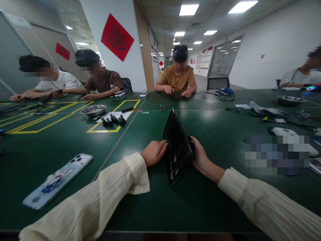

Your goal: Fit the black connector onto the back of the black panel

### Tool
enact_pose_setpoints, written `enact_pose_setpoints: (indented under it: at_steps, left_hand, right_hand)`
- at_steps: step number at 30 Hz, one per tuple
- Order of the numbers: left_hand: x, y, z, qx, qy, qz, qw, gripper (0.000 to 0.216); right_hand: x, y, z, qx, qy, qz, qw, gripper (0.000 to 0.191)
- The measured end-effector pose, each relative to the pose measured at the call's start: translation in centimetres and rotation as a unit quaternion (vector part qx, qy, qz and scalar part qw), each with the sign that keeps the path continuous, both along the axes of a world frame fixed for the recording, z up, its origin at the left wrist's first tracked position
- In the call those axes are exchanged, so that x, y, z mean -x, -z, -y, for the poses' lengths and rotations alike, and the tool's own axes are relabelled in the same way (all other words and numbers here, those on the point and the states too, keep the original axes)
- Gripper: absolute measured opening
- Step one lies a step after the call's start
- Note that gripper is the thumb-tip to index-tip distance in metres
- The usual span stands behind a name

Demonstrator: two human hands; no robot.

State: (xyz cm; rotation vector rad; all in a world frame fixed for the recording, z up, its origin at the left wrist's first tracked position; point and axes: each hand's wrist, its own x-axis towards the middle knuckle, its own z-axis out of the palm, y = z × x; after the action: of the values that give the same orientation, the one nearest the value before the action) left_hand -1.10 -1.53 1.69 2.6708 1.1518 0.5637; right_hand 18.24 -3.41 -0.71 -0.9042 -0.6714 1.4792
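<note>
A thin black rectangular panel (177,147) stands tilted on edge above the green table, its glossy face turned to the left. Pale shapes show on that face, reflections or recesses; I cannot tell which. My left hand (154,152) is closed at the panel's left edge, thumb on the face near a small bluish spot, other fingers partly hidden. On the opposite side, my right hand (200,154) grips the panel's right edge and back, with most fingertips out of sight behind it.
A phone in a blue patterned case (59,180) lies at left. Beyond it are a metal bowl (93,109) and several black cylindrical parts (113,120). Cables (222,93) and a white device (288,132) are at right. Several people sit around the green table (213,207).
</note>
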Motion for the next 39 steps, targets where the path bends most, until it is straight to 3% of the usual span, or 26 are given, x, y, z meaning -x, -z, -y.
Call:
enact_pose_setpoints:
  at_steps: [4,12,18,26,32,39]
  left_hand:
    - [-0.03,-0.16,-0.08,-0.069,0.019,-0.051,0.996,0.034]
    - [0.05,0.23,-0.24,-0.106,0.031,-0.042,0.993,0.023]
    - [0.27,0.7,-0.33,-0.092,0.018,-0.046,0.995,0.023]
    - [0.22,0.09,0.02,-0.086,-0.032,-0.095,0.991,0.037]
    - [0.42,0.05,-0.07,-0.062,0.004,-0.08,0.995,0.037]
    - [0.35,0.13,-0.25,-0.034,0.003,-0.065,0.997,0.046]
  right_hand:
    - [-0.04,0.05,0.0,-0.004,-0.004,0.003,1.0,0.024]
    - [-0.01,0.08,0.01,-0.011,-0.004,-0.001,1.0,0.024]
    - [0.01,-0.05,0.06,-0.018,0.002,-0.009,1.0,0.022]
    - [-0.11,0.18,-0.03,-0.015,-0.005,-0.003,1.0,0.023]
    - [-0.11,-0.05,0.12,-0.014,-0.014,0.009,1.0,0.023]
    - [-0.18,0.07,0.04,-0.017,-0.013,0.013,1.0,0.025]
